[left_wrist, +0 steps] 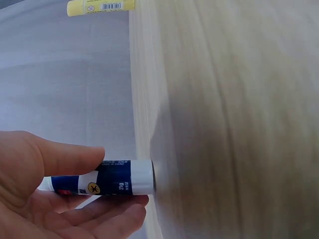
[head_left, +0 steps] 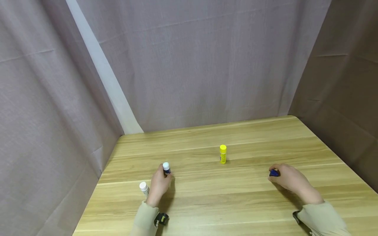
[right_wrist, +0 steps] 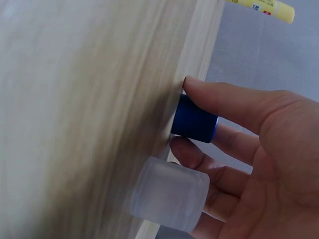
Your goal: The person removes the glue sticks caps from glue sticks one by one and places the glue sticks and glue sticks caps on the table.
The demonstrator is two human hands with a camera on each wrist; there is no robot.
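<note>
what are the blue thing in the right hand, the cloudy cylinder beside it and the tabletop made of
Blue thing: smooth plastic or coated metal; the satin sheen and brighter rim fit either. Cloudy cylinder: probably frosted plastic, as its milky wall looks translucent. Tabletop: wood or wood-look laminate, judging by its streaky grain and slight shine.

I saw an evenly lit surface (head_left: 212, 203), soft shadows falling from left hand (head_left: 159, 184) and right hand (head_left: 290, 178) toward its near edge; my wrist views looked hazy, grain (left_wrist: 259, 99) blurred.
</note>
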